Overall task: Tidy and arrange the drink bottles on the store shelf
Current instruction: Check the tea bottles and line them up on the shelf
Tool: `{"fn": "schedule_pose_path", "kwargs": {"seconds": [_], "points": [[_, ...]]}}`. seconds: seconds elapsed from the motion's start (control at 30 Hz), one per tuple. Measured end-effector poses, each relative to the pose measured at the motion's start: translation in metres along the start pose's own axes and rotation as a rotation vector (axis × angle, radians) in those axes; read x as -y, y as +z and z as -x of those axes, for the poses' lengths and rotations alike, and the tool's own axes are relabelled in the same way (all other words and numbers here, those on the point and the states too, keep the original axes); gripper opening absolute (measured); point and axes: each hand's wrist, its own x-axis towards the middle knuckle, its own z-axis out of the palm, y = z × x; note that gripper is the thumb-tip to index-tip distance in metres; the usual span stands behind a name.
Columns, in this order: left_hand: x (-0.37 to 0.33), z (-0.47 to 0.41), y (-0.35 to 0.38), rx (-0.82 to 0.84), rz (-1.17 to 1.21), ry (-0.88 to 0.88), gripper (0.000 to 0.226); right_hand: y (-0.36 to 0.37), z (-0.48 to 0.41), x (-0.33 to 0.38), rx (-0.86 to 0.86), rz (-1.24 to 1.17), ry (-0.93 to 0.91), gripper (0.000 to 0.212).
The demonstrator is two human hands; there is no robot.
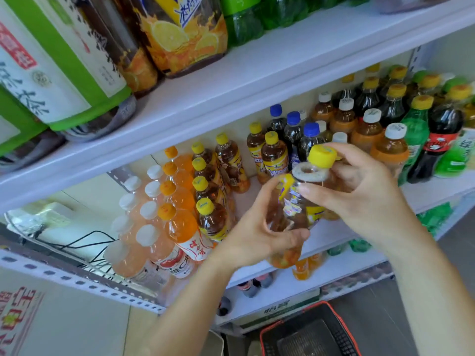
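- We see the left hand (pixel 259 227) wrapped round the lower body of an amber tea bottle (pixel 295 206), fingers curled behind it and the thumb across its front.
- The right hand (pixel 365 194) grips the same bottle higher up, at the shoulder and neck. Its thumb lies across the label and its fingers arch over the yellow cap (pixel 322 156).
- The bottle sits between the two hands, tilted, with the cap towards the right hand and the base below the left hand. It is held in the air in front of the shelf board (pixel 246 199).
- Just under the cap we make out a pale ring, but we cannot tell what it is.
- Left of the left hand stands a row of yellow-capped tea bottles (pixel 205 206). Further left are orange drink bottles (pixel 177 222), then pale pink bottles with white caps (pixel 144 240).
- Beyond the right hand's fingers stand blue-capped dark bottles (pixel 293 124) and white-capped amber bottles (pixel 370 129).
- Further right of the right hand are a green bottle (pixel 416 134) and a cola bottle (pixel 442 129).
- Below the right forearm we see a dark basket with a red rim (pixel 308 335).
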Motion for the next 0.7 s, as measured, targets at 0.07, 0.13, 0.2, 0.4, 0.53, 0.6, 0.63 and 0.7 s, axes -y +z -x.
{"fn": "schedule_pose_path", "kwargs": {"seconds": [0.07, 0.13, 0.2, 0.4, 0.53, 0.6, 0.63, 0.7], "points": [[0.001, 0.011, 0.02, -0.132, 0.097, -0.004, 0.074, -0.003, 0.008, 0.006, 0.053, -0.179, 0.005, 0.053], [0.002, 0.019, 0.037, -0.225, 0.048, 0.039, 0.051, -0.001, 0.019, 0.004, 0.013, -0.262, 0.05, 0.056], [0.001, 0.026, 0.05, -0.282, 0.035, 0.051, 0.042, 0.003, 0.033, -0.003, -0.06, -0.325, 0.13, 0.058], [-0.004, 0.038, 0.07, -0.401, -0.021, 0.07, 0.044, 0.015, 0.08, -0.021, -0.045, -0.359, 0.288, 0.068], [-0.004, 0.046, 0.072, -0.41, -0.162, 0.064, 0.054, 0.027, 0.094, -0.026, -0.076, -0.374, 0.315, 0.066], [-0.008, 0.05, 0.075, -0.353, -0.146, 0.083, 0.063, 0.027, 0.095, -0.025, -0.108, -0.431, 0.337, 0.065], [-0.009, 0.053, 0.076, -0.338, -0.151, 0.096, 0.065, 0.025, 0.095, -0.024, -0.106, -0.493, 0.345, 0.062], [-0.013, 0.059, 0.075, -0.374, -0.21, 0.129, 0.06, 0.023, 0.094, -0.02, -0.087, -0.611, 0.349, 0.051]]}}
